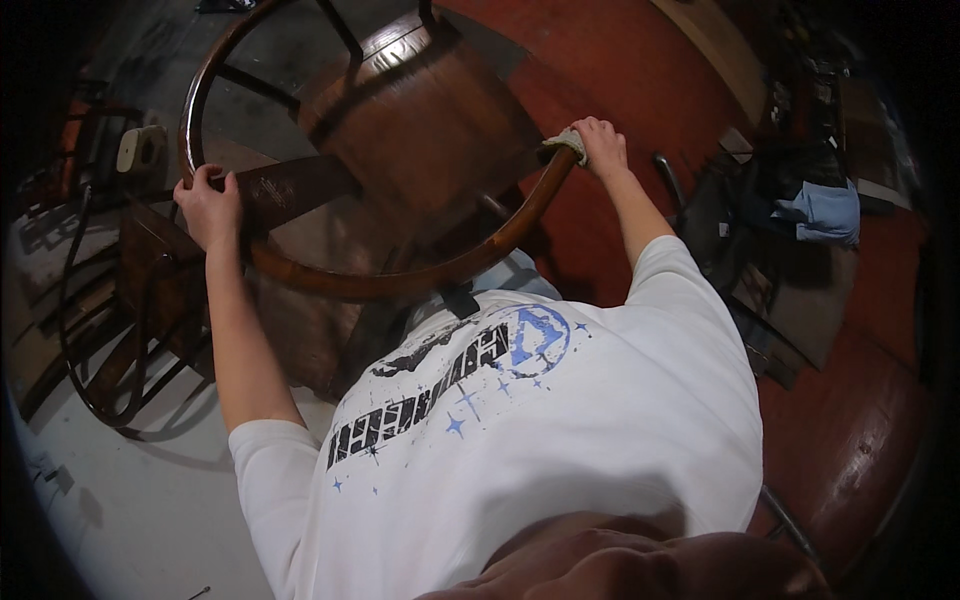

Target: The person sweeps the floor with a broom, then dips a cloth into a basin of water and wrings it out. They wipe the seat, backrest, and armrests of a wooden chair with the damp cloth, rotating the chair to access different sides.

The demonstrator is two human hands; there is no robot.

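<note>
A large curved wooden rail (375, 283), joined by spindles (259, 90) to a broad brown wooden panel (420, 135), stands before me; it looks like part of a wooden armchair. My left hand (210, 204) grips the rail on its left side, thumb and fingers bent around it. At the rail's right side, my right hand (604, 144) holds a pale, crumpled cloth (568, 142) wrapped over the wood. A dark flat slat (304, 191) with marks on it runs from near my left hand to the panel.
At left stands another piece of wooden furniture (154, 277) with a thin curved rail (71, 322). A cream-coloured object (141, 148) sits beyond it. On the right, a blue cloth (825, 214) lies over dark items. The floor (637, 67) is red there.
</note>
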